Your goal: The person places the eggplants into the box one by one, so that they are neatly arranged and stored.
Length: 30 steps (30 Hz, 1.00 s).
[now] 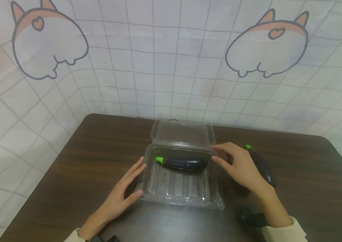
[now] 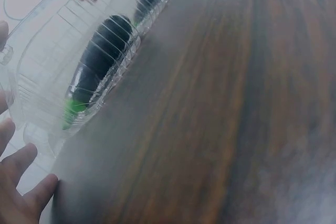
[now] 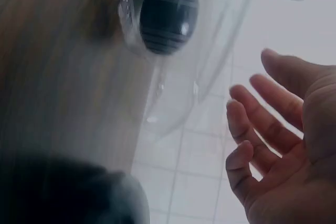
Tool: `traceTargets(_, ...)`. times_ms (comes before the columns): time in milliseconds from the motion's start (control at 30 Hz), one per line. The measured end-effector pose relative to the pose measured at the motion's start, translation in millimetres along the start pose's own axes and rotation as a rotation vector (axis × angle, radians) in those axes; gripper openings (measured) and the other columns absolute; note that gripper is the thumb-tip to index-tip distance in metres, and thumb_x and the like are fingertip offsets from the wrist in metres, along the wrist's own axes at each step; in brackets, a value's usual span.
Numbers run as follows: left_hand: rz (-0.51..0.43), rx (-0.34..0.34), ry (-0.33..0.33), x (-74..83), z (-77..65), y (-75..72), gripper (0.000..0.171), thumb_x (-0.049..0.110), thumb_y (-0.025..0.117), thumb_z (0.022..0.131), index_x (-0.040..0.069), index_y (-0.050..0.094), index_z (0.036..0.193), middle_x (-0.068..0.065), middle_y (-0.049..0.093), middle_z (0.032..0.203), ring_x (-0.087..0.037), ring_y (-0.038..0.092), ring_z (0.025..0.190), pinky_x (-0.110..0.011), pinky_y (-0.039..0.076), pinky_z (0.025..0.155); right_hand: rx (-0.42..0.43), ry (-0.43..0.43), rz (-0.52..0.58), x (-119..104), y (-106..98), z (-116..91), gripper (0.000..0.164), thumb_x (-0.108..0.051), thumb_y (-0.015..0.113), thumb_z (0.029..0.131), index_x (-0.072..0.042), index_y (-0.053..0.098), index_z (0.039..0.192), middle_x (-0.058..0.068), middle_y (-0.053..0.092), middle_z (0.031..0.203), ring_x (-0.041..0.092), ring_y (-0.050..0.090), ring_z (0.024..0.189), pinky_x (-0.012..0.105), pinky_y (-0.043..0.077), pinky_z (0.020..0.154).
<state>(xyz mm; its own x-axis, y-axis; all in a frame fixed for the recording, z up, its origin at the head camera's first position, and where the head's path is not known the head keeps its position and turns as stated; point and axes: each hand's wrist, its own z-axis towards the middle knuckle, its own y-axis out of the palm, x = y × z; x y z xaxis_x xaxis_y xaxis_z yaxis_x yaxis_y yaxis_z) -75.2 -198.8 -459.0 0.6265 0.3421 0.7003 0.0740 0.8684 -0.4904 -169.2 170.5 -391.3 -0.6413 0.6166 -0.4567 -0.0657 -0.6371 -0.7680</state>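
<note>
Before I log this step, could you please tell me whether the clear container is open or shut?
The clear container is open: its lid is folded back on the far side, leaving the eggplant inside uncovered.

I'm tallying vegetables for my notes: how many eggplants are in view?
2. One eggplant lies inside the open clear plastic box; the other eggplant lies on the table, just right of the right hand.
</note>
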Motion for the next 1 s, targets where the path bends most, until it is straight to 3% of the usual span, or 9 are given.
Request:
traceTargets(167,0.002,-0.001,-0.010,0.2,-0.4,-0.6,0.063,0.012,0.060,0.090,0.003,0.034,0.147,-0.017,0.020,0.156,-0.034,0.018,0.142,-0.027,0.014,0.112,0.093,0.049,-0.044,6,-16,-10,0.035,-0.016,0.073,0.086,-0.013,0.066,0.119,-0.007,0.061,0.096,0.010,0.049,0.071,0.025,0.039,0.059)
traceTargets(400,0.001,0.004,-0.014,3.2,0.0,-1.2,0.065,0.007,0.062,0.087,0.003,0.035,0.146,-0.017,0.020,0.156,-0.034,0.019,0.142,-0.028,0.015,0.112,0.158,0.139,-0.054,16,-33,-32,0.034,-0.016,0.072,0.086,-0.014,0.066,0.119,-0.007,0.059,0.093,0.009,0.044,0.065,0.020,0.035,0.055)
traceTargets(733,-0.004,-0.010,-0.047,7.0,0.2,-0.2,0.069,0.003,0.064,0.085,0.005,0.035,0.147,-0.015,0.020,0.156,-0.033,0.019,0.142,-0.033,0.016,0.112,0.160,0.266,-0.102,34,-54,-68,0.036,-0.019,0.070,0.088,-0.013,0.063,0.123,-0.003,0.057,0.094,0.010,0.041,0.055,0.023,0.034,0.046)
traceTargets(1000,-0.002,-0.015,-0.062,8.4,1.3,-2.3,0.069,0.003,0.064,0.085,0.006,0.035,0.147,-0.014,0.019,0.157,-0.032,0.018,0.143,-0.035,0.016,0.112,0.146,0.378,-0.117,46,-63,-89,0.039,-0.022,0.067,0.091,-0.010,0.060,0.127,0.009,0.060,0.104,0.008,0.052,0.056,0.024,0.040,0.044)
